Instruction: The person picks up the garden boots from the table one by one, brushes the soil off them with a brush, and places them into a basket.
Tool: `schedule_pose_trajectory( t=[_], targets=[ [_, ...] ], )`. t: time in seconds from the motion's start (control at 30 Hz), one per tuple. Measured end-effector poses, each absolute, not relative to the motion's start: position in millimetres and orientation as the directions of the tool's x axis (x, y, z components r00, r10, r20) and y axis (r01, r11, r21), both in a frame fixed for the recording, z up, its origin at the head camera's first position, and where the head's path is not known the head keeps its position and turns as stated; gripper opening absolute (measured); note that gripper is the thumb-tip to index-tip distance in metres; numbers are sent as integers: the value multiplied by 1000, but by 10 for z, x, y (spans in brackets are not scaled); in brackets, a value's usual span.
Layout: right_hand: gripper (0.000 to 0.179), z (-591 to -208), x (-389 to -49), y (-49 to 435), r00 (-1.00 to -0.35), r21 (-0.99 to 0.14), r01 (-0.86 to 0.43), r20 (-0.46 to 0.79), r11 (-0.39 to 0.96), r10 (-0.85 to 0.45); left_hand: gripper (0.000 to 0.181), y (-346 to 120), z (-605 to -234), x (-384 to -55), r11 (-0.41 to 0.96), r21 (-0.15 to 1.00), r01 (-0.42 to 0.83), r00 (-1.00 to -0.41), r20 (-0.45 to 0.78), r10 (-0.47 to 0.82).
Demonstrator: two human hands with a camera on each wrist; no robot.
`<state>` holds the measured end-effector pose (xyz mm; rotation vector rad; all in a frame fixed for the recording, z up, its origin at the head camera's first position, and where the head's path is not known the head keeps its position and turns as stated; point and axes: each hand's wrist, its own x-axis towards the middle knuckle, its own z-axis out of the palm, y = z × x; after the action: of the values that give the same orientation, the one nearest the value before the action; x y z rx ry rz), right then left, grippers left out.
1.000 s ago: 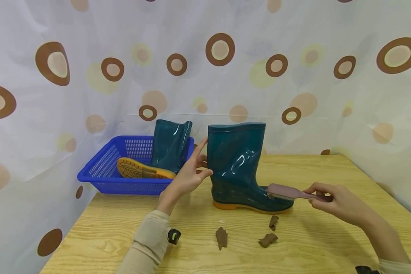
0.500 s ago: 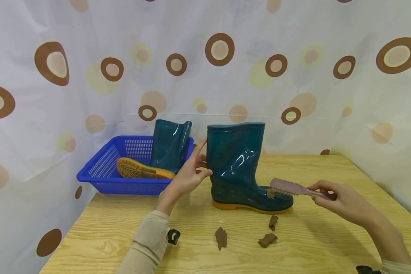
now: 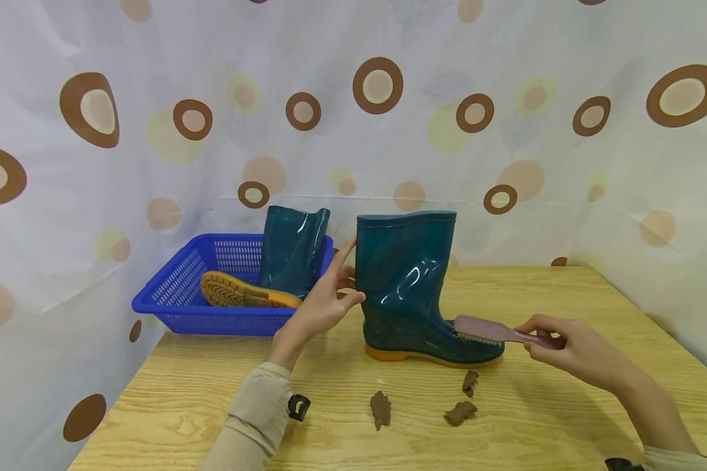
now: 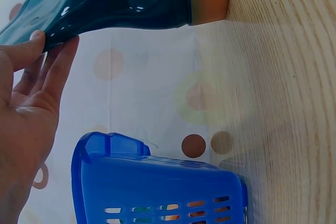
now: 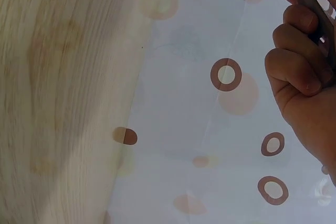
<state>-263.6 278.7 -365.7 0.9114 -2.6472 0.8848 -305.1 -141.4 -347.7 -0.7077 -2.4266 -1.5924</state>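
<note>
Head view: green rubber boot [image 3: 403, 281] stands upright on the wood-grain tabletop [image 3: 530, 288], toe pointing right, orange sole down. Left hand [image 3: 323, 302] at the back of the shaft: fingers extended, thumb set apart, tips touching the rubber; hand not wrapped round it. Left wrist view agrees, with thumb and fingertips meeting the boot's rear edge, well above the orange heel. Right hand [image 3: 583, 347] has fingers curled round the handle of a dusty-pink brush [image 3: 482, 328]; grip closed, confirmed in the right wrist view, where only part of the dark-looking handle shows. Brush head lies over the front of the boot's foot, bristles facing down; exact contact hard to judge. Three brown scraps lie on the near side of the boot: one longish piece [image 3: 380, 410] apart to the left, two others near each other, a small curled one [image 3: 470, 383] just below the toe and a wider one [image 3: 461, 413] nearer the camera. To the left, blue plastic basket [image 3: 218, 320] with slotted walls; inside, a second green boot shaft [image 3: 291, 248] rising above the rim, and an orange treaded sole [image 3: 244, 291] turned toward the camera. Beige sleeve [image 3: 259, 399] on the left arm. Behind everything, white sheeting [image 3: 330, 157] printed with brown rings and pale discs.
</note>
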Motion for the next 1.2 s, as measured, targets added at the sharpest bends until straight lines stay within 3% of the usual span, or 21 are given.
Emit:
schedule_pose_trajectory(
  t=[0.4,0.67,1.2],
  targets=[
    [22,-3627,-2629,2928,-787,-402,-616,364,678,-499,93,-1429,-3466,-3060,313,819,480,-864,381,328],
    [20,-3603,-2607,2952,-807,-424,-589,363,688,-466,93,-1441,-3484,-3076,320,808,495,-858,394,331],
    [21,-3680,-2644,2879,-773,-433,-634,381,641,-506,94,-1427,-3488,-3059,314,816,486,-864,393,314]
  ],
)
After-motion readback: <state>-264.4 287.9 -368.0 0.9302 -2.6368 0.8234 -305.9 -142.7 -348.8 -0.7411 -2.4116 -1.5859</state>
